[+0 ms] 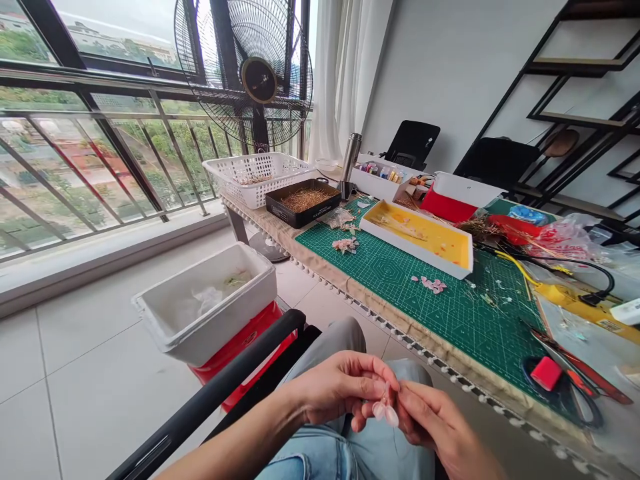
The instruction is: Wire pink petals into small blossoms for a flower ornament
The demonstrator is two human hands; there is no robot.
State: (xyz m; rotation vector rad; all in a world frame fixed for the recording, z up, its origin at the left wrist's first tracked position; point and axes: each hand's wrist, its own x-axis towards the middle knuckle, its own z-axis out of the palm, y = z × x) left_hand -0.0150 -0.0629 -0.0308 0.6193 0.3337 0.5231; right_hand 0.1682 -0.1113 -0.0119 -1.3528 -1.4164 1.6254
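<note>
A beige tablecloth (pixel 385 312) with a white pompom fringe is covering the table, and a large pedestal fan (pixel 260 77) is standing beyond its far left end. On the cloth a green cutting mat (pixel 493 337) is lying, while a white plastic bin (pixel 225 303) is standing beside the table. A long white tray (pixel 413 248) with a yellow inside is resting on the mat. Above the person's lap, the left hand (pixel 337 392) is holding a small pale pink petal cluster (pixel 386 413), its thumb and forefinger closed in a pinch. The right hand (pixel 433 415) is meeting it at the cluster's side, thumb and fingers also pinched together on it; the exact grip is partly hidden. Loose pink petals (pixel 434 285) are lying on the mat, just in front of the tray.
</note>
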